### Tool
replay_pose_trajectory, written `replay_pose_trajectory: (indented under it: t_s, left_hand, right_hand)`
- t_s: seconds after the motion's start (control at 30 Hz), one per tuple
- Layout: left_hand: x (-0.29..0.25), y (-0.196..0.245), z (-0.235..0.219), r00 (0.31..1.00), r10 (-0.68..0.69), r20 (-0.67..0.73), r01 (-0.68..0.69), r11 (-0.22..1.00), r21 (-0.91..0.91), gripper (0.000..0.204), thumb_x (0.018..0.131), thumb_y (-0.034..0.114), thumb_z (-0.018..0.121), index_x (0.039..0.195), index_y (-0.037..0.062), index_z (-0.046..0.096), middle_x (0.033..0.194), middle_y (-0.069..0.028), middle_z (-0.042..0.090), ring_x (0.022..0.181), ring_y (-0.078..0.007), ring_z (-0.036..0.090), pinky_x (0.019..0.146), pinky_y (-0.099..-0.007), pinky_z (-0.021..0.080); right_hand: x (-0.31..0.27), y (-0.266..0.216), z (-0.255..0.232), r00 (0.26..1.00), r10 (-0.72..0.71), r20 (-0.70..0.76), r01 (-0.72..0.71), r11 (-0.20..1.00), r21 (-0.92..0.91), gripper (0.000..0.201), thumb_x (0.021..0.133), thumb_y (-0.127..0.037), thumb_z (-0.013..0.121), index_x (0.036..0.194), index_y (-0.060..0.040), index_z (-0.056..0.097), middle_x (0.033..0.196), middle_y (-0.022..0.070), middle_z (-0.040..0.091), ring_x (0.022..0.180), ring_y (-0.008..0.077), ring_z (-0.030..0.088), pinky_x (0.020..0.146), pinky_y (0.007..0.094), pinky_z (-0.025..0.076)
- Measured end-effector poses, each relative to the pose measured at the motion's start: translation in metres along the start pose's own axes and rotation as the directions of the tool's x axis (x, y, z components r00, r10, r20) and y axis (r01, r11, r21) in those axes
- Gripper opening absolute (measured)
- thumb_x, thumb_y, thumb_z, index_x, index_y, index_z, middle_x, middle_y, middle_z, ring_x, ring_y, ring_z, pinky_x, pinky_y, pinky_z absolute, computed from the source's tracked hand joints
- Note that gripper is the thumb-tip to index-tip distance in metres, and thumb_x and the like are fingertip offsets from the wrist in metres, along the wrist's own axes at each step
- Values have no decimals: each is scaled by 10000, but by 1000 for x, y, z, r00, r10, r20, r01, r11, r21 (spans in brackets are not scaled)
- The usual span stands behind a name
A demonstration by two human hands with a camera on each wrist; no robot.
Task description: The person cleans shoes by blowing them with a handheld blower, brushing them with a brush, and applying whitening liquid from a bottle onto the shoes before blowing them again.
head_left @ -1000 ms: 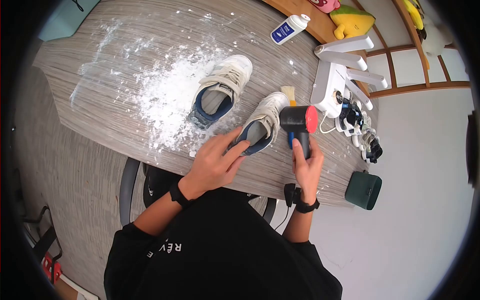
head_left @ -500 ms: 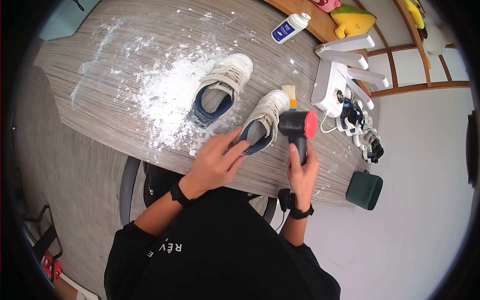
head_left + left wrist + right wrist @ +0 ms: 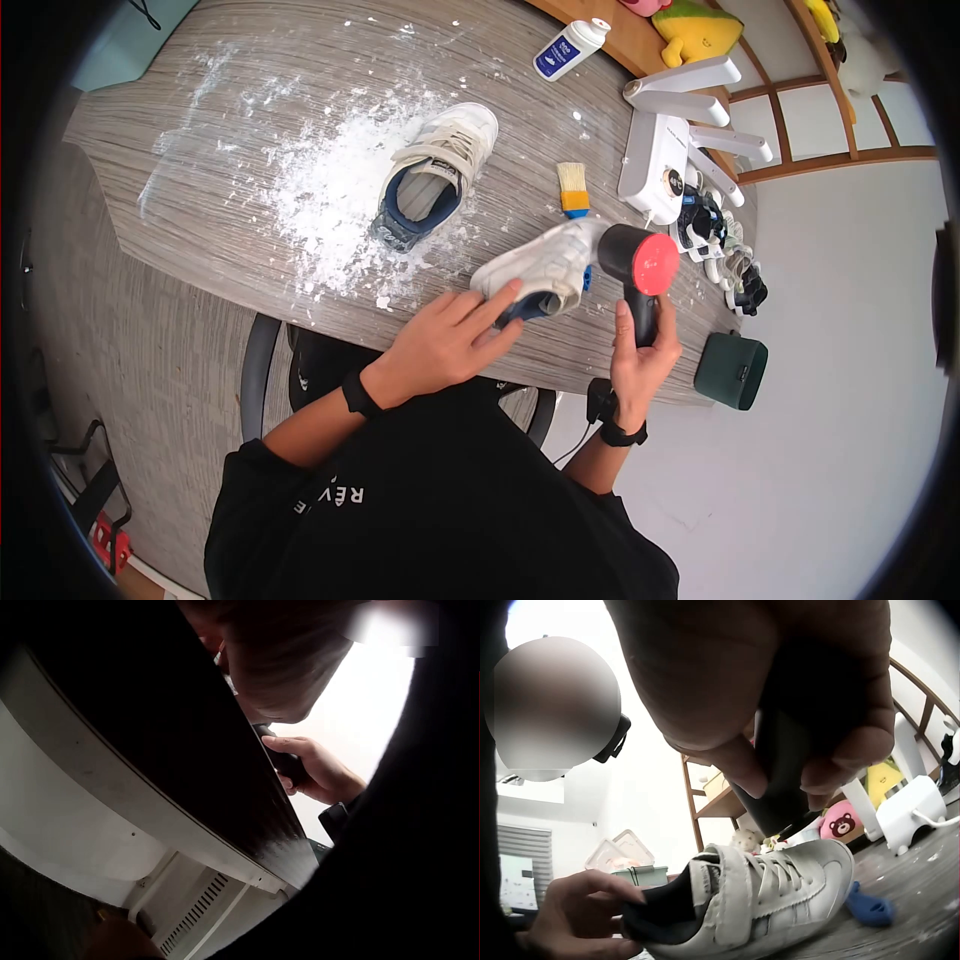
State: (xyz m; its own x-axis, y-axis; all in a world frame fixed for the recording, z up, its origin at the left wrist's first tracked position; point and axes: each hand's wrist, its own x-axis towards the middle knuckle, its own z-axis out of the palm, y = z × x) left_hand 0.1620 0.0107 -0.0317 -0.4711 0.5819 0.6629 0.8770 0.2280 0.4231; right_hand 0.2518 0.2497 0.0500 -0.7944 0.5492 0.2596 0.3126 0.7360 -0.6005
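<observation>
My left hand (image 3: pixel 445 340) grips the heel of a white sneaker (image 3: pixel 545 265), fingers on its outside and thumb at the collar. The sneaker is tipped onto its side, its opening turned toward the right. In the right wrist view, its strap and laces (image 3: pixel 780 877) show. My right hand (image 3: pixel 645 365) holds a black hair-dryer-shaped blower (image 3: pixel 622 245) by its handle. A red disc (image 3: pixel 656 265) caps the blower's back, and its front end is right at the sneaker's toe. The matching sneaker (image 3: pixel 460 140) stands upright to the left, beside spilled white powder (image 3: pixel 330 190).
A bristle brush (image 3: pixel 572 185) with a blue handle lies behind the held sneaker. A white bottle (image 3: pixel 570 50) stands at the back. To the right are a white router-like box (image 3: pixel 655 165), several small shoes (image 3: pixel 735 270) and a dark green bin (image 3: pixel 730 370).
My left hand has rolled the sneaker onto its side, from standing upright. The blower has moved right with my right hand, and more of the brush shows.
</observation>
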Motion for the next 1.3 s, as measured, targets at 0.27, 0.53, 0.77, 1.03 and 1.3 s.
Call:
replay_pose_trajectory:
  t_s: [0.27, 0.53, 0.77, 1.03, 1.3]
  left_hand:
    - [-17, 4, 4, 979, 106, 173, -66, 973, -223, 349, 767, 53, 714, 1113, 92, 731, 1464, -90, 578, 944, -238, 579, 772, -361, 520]
    - [-21, 4, 6, 980, 133, 148, -98, 970, -224, 311, 762, 61, 711, 1072, 76, 739, 1437, -63, 604, 943, -244, 579, 778, -363, 522]
    - [-22, 3, 6, 983, 120, 142, -85, 970, -230, 310, 765, 60, 703, 1072, 69, 739, 1437, -69, 608, 921, -236, 582, 757, -354, 513]
    - [-21, 1, 4, 975, 166, 145, -136, 972, -192, 233, 817, 134, 683, 1025, 36, 719, 1461, -107, 571, 861, -195, 569, 747, -327, 498]
    - [-25, -3, 13, 984, 169, 63, -152, 965, -213, 245, 824, 137, 693, 1045, 35, 723, 1469, -107, 567, 812, -185, 561, 724, -325, 484]
  right_hand:
    - [-19, -6, -15, 999, -45, -4, 45, 991, -123, 462, 869, -152, 802, 1272, 24, 661, 899, 217, 723, 755, 258, 719, 729, 351, 546]
    - [-45, -28, -11, 928, -292, 230, 315, 946, -70, 475, 820, -117, 824, 1250, 21, 680, 847, 226, 703, 702, 353, 711, 614, 412, 542]
    - [-33, -32, -6, 941, -312, 132, 324, 943, -77, 470, 823, -123, 825, 1244, 26, 678, 857, 217, 709, 693, 356, 709, 620, 388, 546]
    - [-21, -27, -5, 943, -303, 137, 320, 940, -122, 462, 837, -112, 808, 1256, 28, 675, 903, 222, 720, 744, 359, 737, 628, 387, 555]
    - [-42, -42, 12, 892, -321, 319, 309, 947, 88, 514, 797, -110, 838, 1267, 22, 676, 828, 196, 702, 662, 325, 702, 603, 395, 539]
